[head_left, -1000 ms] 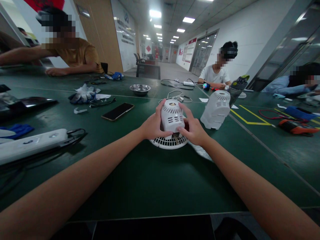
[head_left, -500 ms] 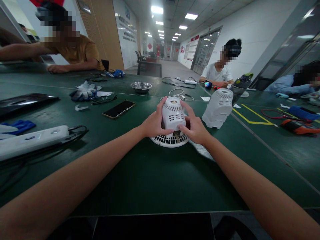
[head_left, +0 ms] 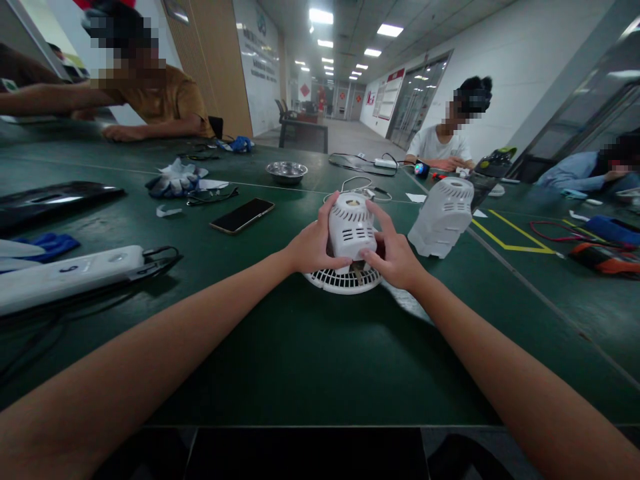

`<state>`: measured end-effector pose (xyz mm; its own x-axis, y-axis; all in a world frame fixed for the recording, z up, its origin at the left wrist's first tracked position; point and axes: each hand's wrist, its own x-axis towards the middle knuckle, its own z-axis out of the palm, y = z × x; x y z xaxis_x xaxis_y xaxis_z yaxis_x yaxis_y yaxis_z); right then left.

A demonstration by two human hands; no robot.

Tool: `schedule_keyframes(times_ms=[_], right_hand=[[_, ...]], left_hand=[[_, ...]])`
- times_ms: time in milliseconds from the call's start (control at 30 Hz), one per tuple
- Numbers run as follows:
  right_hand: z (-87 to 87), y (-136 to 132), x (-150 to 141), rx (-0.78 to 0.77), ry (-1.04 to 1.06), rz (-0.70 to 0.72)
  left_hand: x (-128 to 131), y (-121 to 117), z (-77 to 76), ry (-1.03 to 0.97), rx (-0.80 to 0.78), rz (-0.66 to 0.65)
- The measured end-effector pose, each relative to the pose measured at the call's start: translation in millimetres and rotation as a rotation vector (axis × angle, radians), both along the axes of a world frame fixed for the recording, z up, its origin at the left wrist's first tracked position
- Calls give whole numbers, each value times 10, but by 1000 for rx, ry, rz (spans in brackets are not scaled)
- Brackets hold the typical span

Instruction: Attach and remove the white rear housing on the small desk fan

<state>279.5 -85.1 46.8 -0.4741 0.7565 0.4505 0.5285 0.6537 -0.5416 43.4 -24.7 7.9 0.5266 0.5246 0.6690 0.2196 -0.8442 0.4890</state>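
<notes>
My left grip (head_left: 311, 248) and right grip (head_left: 397, 259) closed around a white vented housing (head_left: 353, 230), which sits over a round white fan grille (head_left: 345, 287) on the green desk (head_left: 300, 360), smartphone (head_left: 243, 215) to its left, larger white casing (head_left: 443, 217) to its right.

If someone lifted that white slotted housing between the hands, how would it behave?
The white housing looks like moulded plastic, so it's probably stiff. Its smooth surface may feel slightly slippery. The slots suggest a hollow shell, perhaps light, though what's inside is mostly hidden.
</notes>
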Motion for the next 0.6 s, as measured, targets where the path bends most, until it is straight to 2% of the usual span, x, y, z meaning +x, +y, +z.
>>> schedule_keyframes(times_ms=[233,600], right_hand=[[-2,0,2,14,-7,2],[-16,10,8,-21,-1,16]], left_hand=[[2,17,-19,-25,-13,-39],[-3,16,-17,-6,-15,-10]])
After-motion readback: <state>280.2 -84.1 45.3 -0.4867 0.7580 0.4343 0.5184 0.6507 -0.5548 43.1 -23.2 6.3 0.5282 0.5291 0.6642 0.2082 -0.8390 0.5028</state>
